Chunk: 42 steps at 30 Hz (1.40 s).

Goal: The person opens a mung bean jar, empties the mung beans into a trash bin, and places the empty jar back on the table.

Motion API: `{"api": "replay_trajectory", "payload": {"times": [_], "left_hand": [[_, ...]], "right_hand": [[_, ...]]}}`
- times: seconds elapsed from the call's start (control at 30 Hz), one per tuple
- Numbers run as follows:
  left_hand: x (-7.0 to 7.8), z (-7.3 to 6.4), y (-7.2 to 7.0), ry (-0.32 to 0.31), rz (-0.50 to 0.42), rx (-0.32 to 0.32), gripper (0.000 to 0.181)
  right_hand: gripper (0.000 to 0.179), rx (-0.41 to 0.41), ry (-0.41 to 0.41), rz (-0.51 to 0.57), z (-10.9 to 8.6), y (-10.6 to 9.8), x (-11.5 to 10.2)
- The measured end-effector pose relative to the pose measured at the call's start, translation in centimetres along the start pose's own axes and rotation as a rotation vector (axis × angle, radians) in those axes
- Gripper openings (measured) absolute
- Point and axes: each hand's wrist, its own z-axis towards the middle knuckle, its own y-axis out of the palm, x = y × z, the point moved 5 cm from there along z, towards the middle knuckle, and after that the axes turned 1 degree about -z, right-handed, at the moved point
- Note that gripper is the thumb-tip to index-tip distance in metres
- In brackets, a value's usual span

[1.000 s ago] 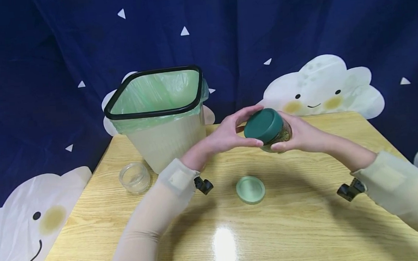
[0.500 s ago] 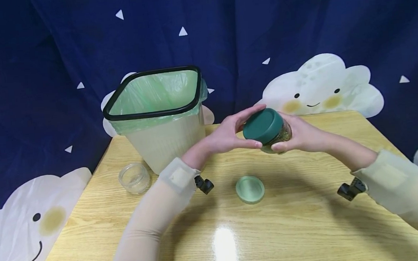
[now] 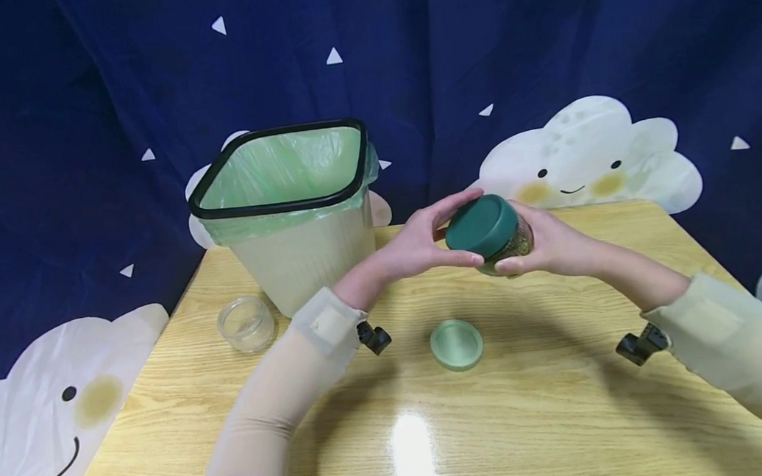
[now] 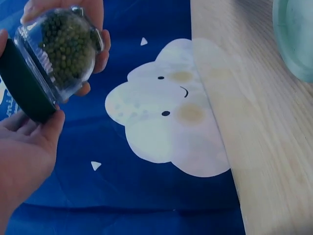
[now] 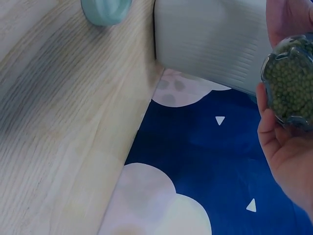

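Note:
Both hands hold a clear jar (image 4: 68, 51) of small green beans above the table, tilted with its dark green lid (image 3: 482, 226) toward the left. The left hand (image 3: 415, 244) grips the lid, thumb below and fingers over the top. Around the jar's body, near its base, curl the fingers of the right hand (image 3: 550, 244). In the right wrist view the beans (image 5: 292, 88) show through the jar's bottom. Below the hands, a pale green round lid (image 3: 456, 345) lies on the table. A small clear jar (image 3: 245, 325) without a lid stands at the left.
A white bin (image 3: 302, 254) with a black rim and a green liner bag stands at the back left of the wooden table (image 3: 533, 419). Behind the table hangs a dark blue curtain (image 3: 408, 59) with clouds and triangles.

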Motion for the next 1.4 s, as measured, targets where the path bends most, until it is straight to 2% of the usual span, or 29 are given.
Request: {"api": "replay_trajectory", "payload": {"times": [0.17,0.3,0.57,0.87,1.0,1.1,1.27,1.4], "left_hand": [[-0.17,0.14,-0.18,0.062,-0.124,-0.078,0.087],[-0.13,0.06,-0.32,0.083,-0.107,-0.108,0.086],[0.0,-0.33,-0.36,0.068,0.028,-0.068,0.084],[0.14,-0.51,-0.16,-0.012,0.059,0.016,0.082],[0.19,-0.37,-0.12,-0.022,0.043,0.031,0.082],[0.17,-0.19,-0.09,-0.001,0.0,0.009,0.083],[-0.01,0.0,0.04,0.047,-0.094,-0.065,0.086],[0.06,0.19,0.13,0.095,-0.123,-0.109,0.086]], "right_hand": [[0.073,-0.014,-0.035,0.032,-0.11,0.11,-0.39],[0.072,-0.028,-0.059,0.057,-0.06,0.27,-0.51],[0.075,-0.024,-0.058,0.047,0.01,0.39,-0.52],[0.078,0.008,-0.016,0.003,0.07,0.34,-0.65],[0.078,0.009,-0.013,-0.001,0.05,0.13,-0.42],[0.077,0.003,-0.021,0.003,0.04,0.01,-0.25],[0.072,-0.038,-0.049,0.029,0.03,0.26,-0.08],[0.073,-0.052,-0.061,0.06,-0.01,0.35,-0.06]]}}
